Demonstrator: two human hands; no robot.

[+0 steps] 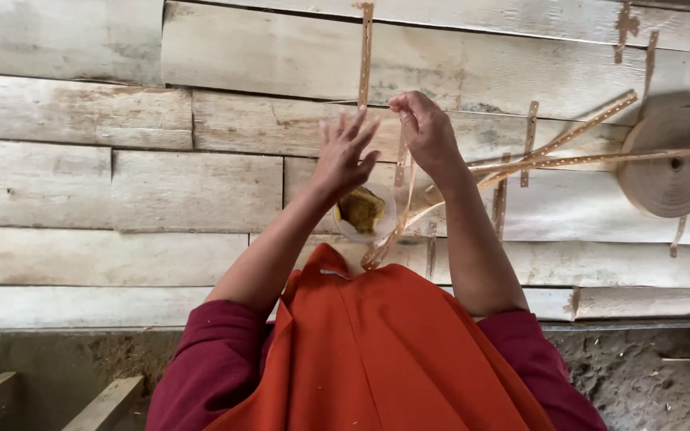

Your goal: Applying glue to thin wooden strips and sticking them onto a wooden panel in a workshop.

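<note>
Two bare hands up over whitewashed wooden plank wall/bench [121, 191], forearms reaching fwd from maroon sleeves, orange cloth [377, 351] bunched below between them. Left hand [346, 152] raised, fingers spread wide, palm toward planks, holding nothing, blurred w/ motion. Right hand [426, 128] a bit higher, thumb and forefinger pressed together, pinching thin tan perforated paper strip [402, 172] at top end; strip hanging down from pinch, curling to approx. lap level.

Counts: 1 small clear round tub w/ yellow-brown paste [362, 211], just below left hand, left of hanging strip, resting on planks. 1 big roll of tan perforated tape [671, 164], well to right of pinch, on planks; 2 long strip runs leading from roll toward right wrist, passing behind forearm. Approx. 7 short tan strips stuck upright on planks: 1 straight above pinch [366, 52], others scattered right of it; exact count can't tell, some partly hidden.

Room: planks left of left hand bare, wide open. Right of pinch crowded w/ strip runs and stuck pieces. Near plank edge below elbows, dirt floor [648, 375] beyond.
</note>
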